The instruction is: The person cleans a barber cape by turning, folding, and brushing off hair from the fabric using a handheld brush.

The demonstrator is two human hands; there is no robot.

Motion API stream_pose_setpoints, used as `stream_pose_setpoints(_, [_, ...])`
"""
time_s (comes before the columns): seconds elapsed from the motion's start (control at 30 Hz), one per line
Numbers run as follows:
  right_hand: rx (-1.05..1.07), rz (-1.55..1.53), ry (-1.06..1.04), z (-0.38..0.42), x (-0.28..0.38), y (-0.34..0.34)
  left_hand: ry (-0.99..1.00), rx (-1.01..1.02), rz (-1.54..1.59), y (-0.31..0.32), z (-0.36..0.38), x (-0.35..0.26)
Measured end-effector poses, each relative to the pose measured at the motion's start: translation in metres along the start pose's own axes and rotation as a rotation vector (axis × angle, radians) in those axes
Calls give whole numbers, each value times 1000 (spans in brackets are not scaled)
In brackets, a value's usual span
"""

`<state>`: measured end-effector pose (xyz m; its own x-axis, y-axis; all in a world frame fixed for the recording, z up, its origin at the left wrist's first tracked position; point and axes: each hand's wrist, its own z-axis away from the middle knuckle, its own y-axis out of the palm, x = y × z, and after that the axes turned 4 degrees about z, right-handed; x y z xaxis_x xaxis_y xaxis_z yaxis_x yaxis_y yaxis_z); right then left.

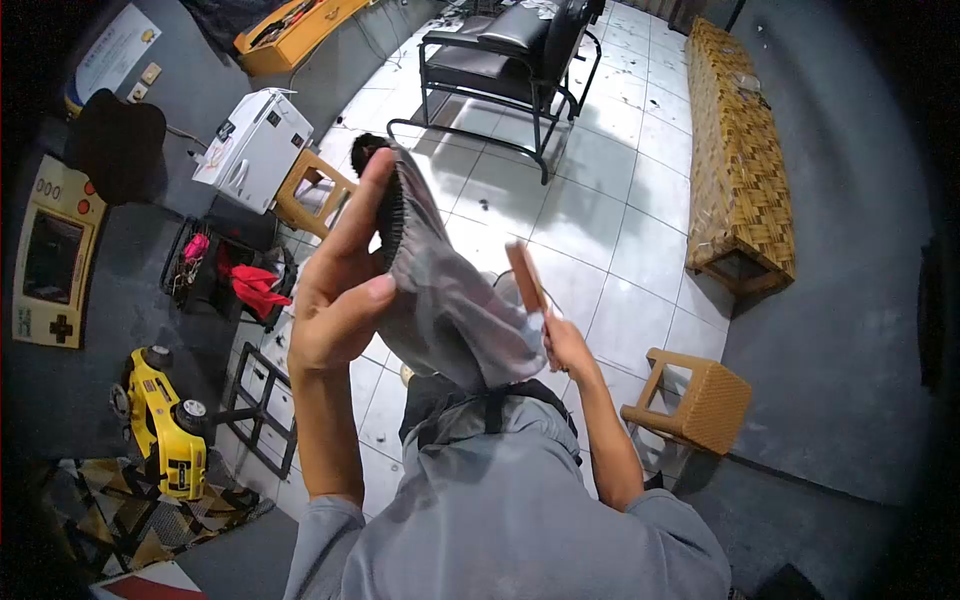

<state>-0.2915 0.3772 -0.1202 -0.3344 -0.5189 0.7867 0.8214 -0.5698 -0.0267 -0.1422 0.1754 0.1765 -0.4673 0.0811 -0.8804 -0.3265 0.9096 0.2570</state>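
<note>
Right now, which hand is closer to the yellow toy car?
Your left hand. It's raised to the right of the yellow toy car, holding the grey cloth. Your right hand, with the brown tool, is farther right, past the cloth.

Likely a barbershop: padded chair (480, 62), scattered dark clippings (484, 205).

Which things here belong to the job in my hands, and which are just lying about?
In the job, judging by the grip:
grey fabric item, in the left hand
brown tool, blurred, in the right hand

Apparently just about:
yellow toy car
red cloth
woven stool
black metal-framed chair
</note>
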Motion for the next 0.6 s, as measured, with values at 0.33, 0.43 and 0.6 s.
stream_pose_setpoints(0.33, [55, 166, -750, 44, 99, 69, 18, 156, -34, 25, 0, 10])
stream_pose_setpoints(0.43, [22, 720, -481, -25, 8, 53, 110, -16, 33, 17, 5, -5])
stream_pose_setpoints(0.6, [138, 1078, -97, -71, -172, 6, 174, -50, 8, 5, 4, -23])
